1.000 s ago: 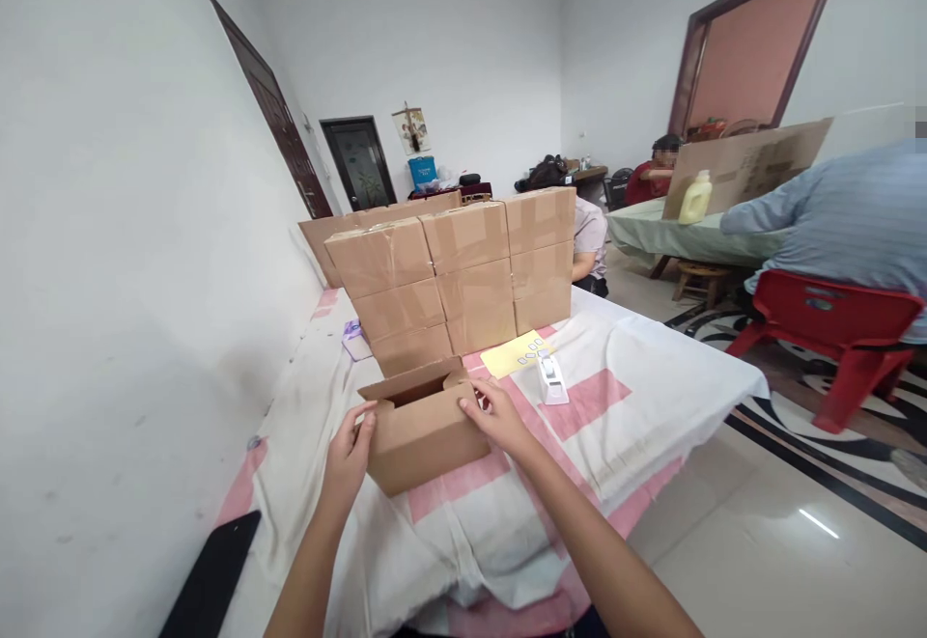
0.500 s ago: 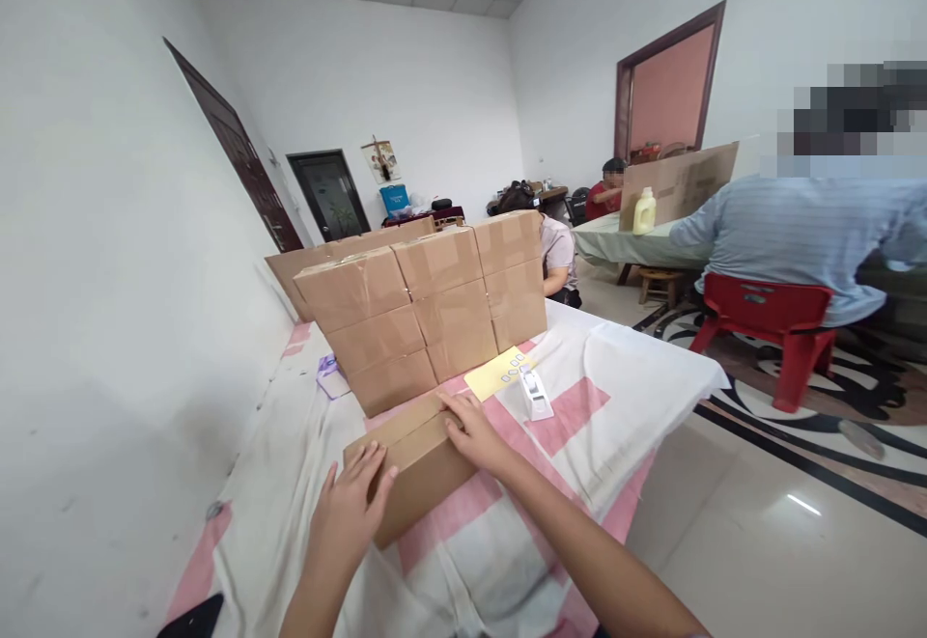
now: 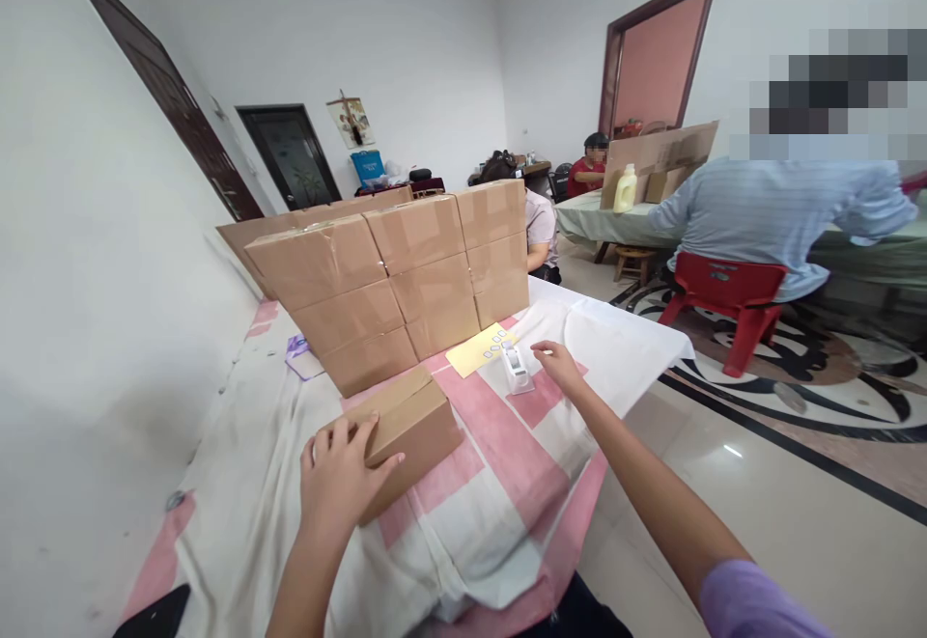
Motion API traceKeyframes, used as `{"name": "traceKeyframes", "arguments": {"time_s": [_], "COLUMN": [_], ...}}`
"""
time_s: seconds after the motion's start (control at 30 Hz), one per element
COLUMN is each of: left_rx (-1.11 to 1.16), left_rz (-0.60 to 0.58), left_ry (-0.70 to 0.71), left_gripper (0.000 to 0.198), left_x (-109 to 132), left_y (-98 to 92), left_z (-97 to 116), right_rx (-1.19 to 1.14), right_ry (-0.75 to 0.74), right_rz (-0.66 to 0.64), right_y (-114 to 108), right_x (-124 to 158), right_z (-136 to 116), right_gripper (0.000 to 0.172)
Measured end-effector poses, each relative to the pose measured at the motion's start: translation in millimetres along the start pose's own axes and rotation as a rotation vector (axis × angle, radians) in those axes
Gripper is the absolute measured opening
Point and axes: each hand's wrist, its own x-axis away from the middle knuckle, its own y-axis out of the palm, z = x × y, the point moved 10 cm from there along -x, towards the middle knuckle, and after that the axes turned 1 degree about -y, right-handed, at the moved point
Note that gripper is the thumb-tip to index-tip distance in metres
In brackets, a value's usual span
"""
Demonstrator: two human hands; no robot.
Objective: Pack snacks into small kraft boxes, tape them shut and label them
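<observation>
A closed cardboard box (image 3: 416, 421) lies on the cloth-covered table in front of me. My left hand (image 3: 344, 464) rests on its near left end, fingers spread over the top and thumb out along the side. To the right, my right hand (image 3: 556, 365) is in the air with its fingers loosely apart and holds nothing. Just left of those fingertips stands a white tape dispenser (image 3: 517, 373), not touched. Behind the dispenser a yellow sheet (image 3: 469, 356) with small blue-outlined marks lies flat on the cloth.
Taped cardboard boxes (image 3: 431, 276) form a stacked wall at the back of the table. A purple-and-white packet (image 3: 302, 358) lies left of it, and a dark object (image 3: 154, 614) lies at lower left. A person sits on a red chair (image 3: 728, 295) at another table.
My right hand has left the box top and moved right, near the tape dispenser. My left hand stays on the box. The view has shifted slightly.
</observation>
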Motion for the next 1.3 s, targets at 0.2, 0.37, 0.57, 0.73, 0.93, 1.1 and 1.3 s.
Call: {"name": "traceKeyframes", "arguments": {"time_s": [0.2, 0.37, 0.57, 0.73, 0.93, 1.1, 1.3], "left_rx": [-0.022, -0.022, -0.031, -0.035, -0.029, -0.009, -0.061], "left_rz": [0.033, 0.07, 0.107, 0.105, 0.068, 0.084, 0.082], "left_ry": [0.007, 0.016, 0.006, 0.009, 0.031, 0.015, -0.011], "left_gripper": [0.062, 0.065, 0.068, 0.072, 0.078, 0.078, 0.067], "left_x": [4.1, 8.3, 11.4, 13.4, 16.1, 16.4, 13.1], "left_y": [0.5, 2.0, 4.0, 2.1, 9.1, 10.3, -0.3], "left_z": [0.9, 0.3, -1.4, -0.1, -4.2, -4.9, -0.2], "right_rx": [0.119, 0.194, 0.205, 0.2, 0.276, 0.383, 0.454], "right_ry": [-0.117, -0.23, -0.32, -0.409, -0.43, -0.476, -0.491], "right_rz": [-0.142, -0.214, -0.174, -0.197, -0.279, -0.313, -0.326], "right_y": [38.1, 58.0, 33.2, 5.5, 7.6, 25.1, 34.7], "right_x": [-38.3, -59.2, -35.7, 25.8, 87.4, 105.9, 108.7], "right_z": [-18.2, -37.6, -57.5, -64.2, -41.8, -36.7, -39.4], "right_gripper": [0.028, 0.009, 0.018, 0.013, 0.019, 0.022, 0.024]}}
